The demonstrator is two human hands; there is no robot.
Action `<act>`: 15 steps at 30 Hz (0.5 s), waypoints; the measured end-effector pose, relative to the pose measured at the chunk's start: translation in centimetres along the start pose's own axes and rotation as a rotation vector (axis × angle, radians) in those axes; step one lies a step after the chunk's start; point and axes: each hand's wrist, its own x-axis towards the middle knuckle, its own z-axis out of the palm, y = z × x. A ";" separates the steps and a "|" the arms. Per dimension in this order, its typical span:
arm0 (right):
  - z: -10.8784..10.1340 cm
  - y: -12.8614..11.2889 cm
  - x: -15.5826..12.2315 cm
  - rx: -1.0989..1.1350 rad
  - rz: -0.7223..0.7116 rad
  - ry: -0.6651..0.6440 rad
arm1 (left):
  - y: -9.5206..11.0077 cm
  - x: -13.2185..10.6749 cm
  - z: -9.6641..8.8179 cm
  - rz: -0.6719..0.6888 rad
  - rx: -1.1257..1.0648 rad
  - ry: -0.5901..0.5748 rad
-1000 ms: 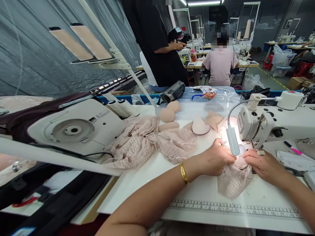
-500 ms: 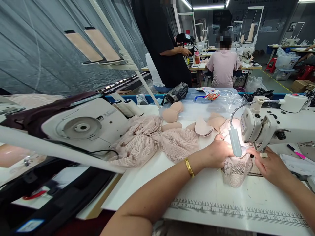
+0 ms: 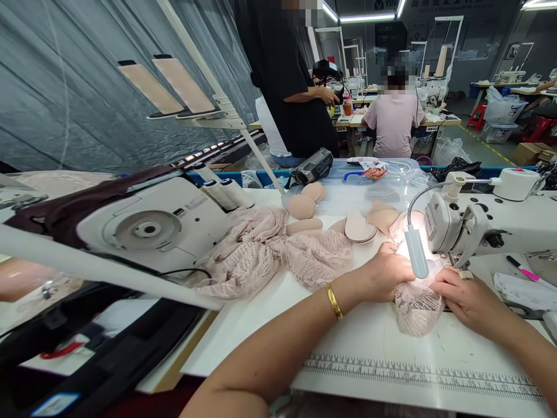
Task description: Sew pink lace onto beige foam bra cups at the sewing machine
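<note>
Pale pink lace fabric (image 3: 418, 313) hangs between my hands in front of the sewing machine (image 3: 467, 217). My left hand (image 3: 385, 273) is closed on its left side, the fingertips partly behind the grey lamp head (image 3: 416, 252). On the other side my right hand (image 3: 463, 296) pinches the lace's right edge close to the needle area. Brightly lit cloth reaches back behind the lamp. The needle and presser foot are mostly hidden by my right hand and the lamp.
More lace (image 3: 256, 249) lies heaped to the left, beside stacked beige pads (image 3: 360, 227). A clear plastic lid (image 3: 343, 200) is behind them. A ruler strip (image 3: 418, 374) runs along the table front. A thread stand (image 3: 230, 119) rises at left; a pink marker (image 3: 528, 271) lies right.
My right hand has shifted slightly left and toward me, its fingers now curled onto the lace edge. My left hand stays on the lace. The view has moved a little.
</note>
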 end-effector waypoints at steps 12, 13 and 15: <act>0.5 -1.3 0.4 -0.037 -0.016 0.059 | 3.2 0.0 1.6 -0.229 0.175 -0.046; 0.7 -1.0 0.5 -0.046 -0.002 0.059 | 3.6 0.0 1.6 -0.240 0.175 -0.062; 0.9 -0.2 0.3 -0.070 0.024 0.080 | 4.0 -0.3 1.0 -0.238 0.127 -0.085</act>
